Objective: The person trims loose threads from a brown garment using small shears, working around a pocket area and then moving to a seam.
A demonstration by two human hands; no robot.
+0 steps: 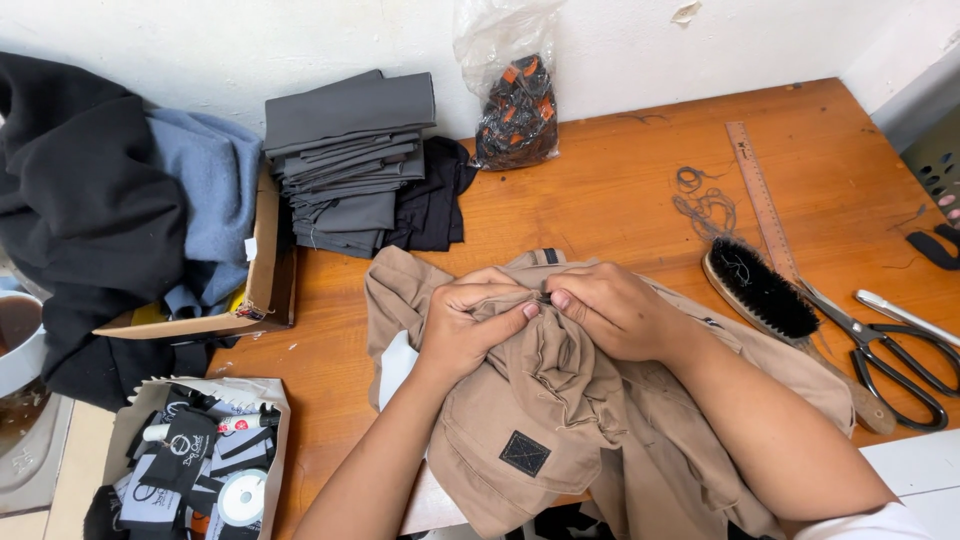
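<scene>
A tan garment [560, 400] of soft woven cloth lies bunched on the near middle of the wooden counter [620, 190], its folds gathered into ridges and a small dark square patch sewn on its near side. Both hands meet on top of it: the left hand [470, 325] is clenched on a pinch of the fabric, and the right hand [615, 305] grips the same bunched spot, fingertips touching the left's, curled tight.

Far left of the garment stands a neat stack of folded grey cloth [348, 160], with black fabric beside it. A clear plastic bag [515, 100] of dark and orange pieces leans against the wall. To the right lie a bristle brush [762, 288], a long wooden ruler [760, 195] and black-handled scissors [895, 360]. At near left a paper bag [200, 460] holds black labels and spools.
</scene>
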